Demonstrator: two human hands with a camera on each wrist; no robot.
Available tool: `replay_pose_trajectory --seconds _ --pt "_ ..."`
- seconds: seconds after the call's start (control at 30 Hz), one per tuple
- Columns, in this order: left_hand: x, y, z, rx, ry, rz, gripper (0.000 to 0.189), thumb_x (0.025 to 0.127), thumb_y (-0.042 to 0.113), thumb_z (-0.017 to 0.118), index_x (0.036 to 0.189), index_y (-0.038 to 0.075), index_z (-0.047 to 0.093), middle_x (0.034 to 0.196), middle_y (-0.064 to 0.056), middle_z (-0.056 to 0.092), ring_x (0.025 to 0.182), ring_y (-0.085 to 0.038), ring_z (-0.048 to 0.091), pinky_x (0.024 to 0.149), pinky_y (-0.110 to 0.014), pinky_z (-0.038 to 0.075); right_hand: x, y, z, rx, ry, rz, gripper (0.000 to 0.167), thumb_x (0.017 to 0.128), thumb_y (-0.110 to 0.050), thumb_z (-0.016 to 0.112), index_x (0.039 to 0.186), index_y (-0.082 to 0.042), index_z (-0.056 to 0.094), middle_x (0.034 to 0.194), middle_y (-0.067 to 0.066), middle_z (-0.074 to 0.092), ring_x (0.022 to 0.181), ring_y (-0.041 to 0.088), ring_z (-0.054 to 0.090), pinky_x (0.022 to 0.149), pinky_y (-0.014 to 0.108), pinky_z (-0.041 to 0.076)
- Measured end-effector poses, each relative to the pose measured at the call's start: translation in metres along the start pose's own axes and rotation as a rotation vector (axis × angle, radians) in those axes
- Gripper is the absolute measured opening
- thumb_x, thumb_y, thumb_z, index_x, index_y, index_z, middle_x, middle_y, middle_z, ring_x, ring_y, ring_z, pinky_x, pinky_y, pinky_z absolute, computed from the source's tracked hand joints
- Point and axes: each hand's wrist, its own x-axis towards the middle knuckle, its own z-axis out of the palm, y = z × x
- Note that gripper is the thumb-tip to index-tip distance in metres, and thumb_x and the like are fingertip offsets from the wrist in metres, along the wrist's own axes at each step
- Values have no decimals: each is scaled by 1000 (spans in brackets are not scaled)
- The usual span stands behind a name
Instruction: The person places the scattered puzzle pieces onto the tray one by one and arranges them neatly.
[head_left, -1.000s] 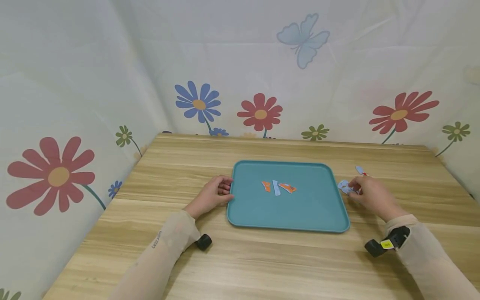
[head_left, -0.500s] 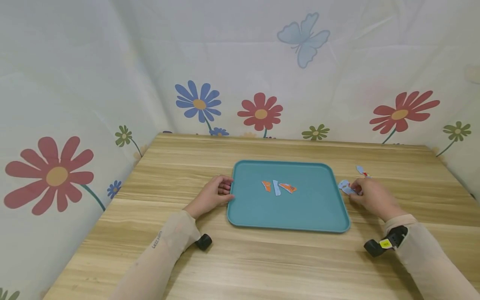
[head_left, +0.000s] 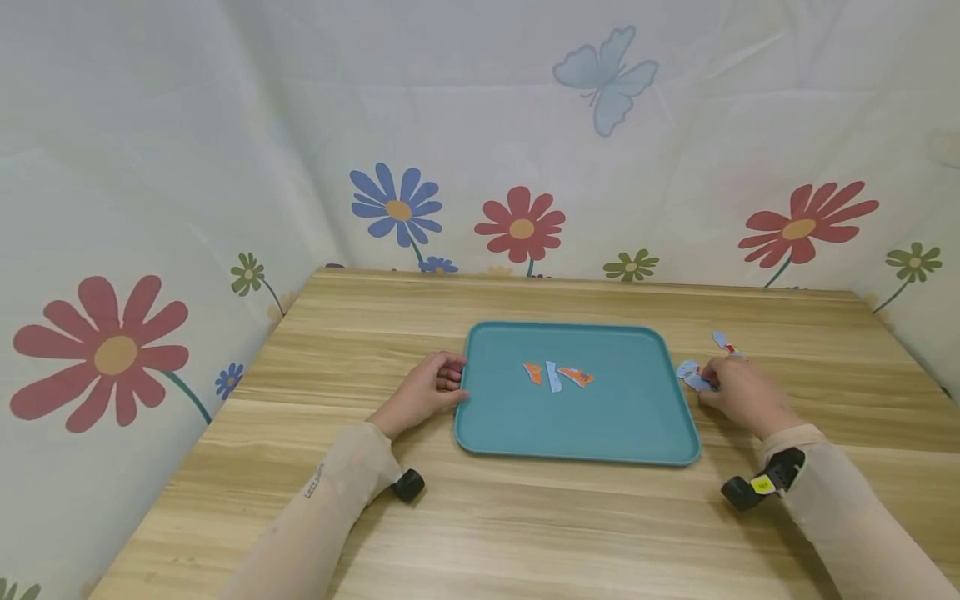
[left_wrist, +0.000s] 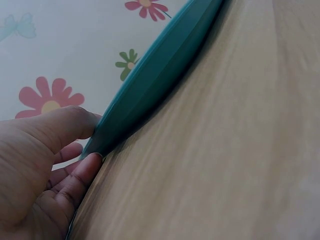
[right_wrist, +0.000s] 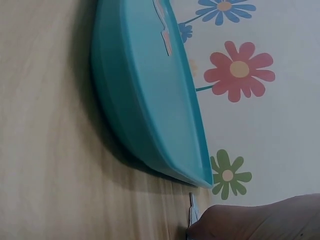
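The beige right sleeve [head_left: 843,504] is edging toward the teal rectangular plastic tray [head_left: 577,429]. The left hand [head_left: 420,392] is pinching the tray's left edge, the right hand [head_left: 746,396] an irregular light-blue paper piece [head_left: 697,382] beside its right edge. Irregular orange paper scraps [head_left: 576,377] are lying mid-tray, a light-blue paper sliver [head_left: 720,339] nearer the tabletop's [head_left: 570,533] far edge.

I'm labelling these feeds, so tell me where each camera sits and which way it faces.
Head: worn on the head, facing forward and down at the rectangular teal tray on the wood-grain table; left hand, right hand and both forearms show.
Left wrist: on the wrist, looking along the table at the tray's side; part of the left hand shows.
Right wrist: on the wrist, looking across the tray's rim; part of the right hand shows.
Shared: both wrist views show the white, flower-printed backdrop.
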Motion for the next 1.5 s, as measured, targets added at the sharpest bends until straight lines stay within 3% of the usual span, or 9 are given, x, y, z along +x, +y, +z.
replay_pose_trajectory --seconds 0.37,1.23,1.5 --pt "-1 -1 0 12 6 18 51 87 7 70 132 -2 47 117 -17 54 103 -22 57 89 -28 51 0 0 2 29 -8 14 28 82 -18 70 96 6 64 82 14 62 72 24 55 63 40 48" --pt "-1 2 -2 14 -1 1 52 88 8 70 134 1 47 118 -15 54 103 -21 56 91 -31 50 -2 0 -2 47 -19 15 32 79 -17 72 96 9 64 86 19 64 74 26 57 68 44 51" --pt "-1 0 -1 4 -1 20 52 88 9 70 134 0 47 118 -17 53 104 -23 57 90 -28 50 -3 -2 -10 62 28 -2 32 78 -14 72 95 11 63 85 23 63 73 29 60 64 45 52"
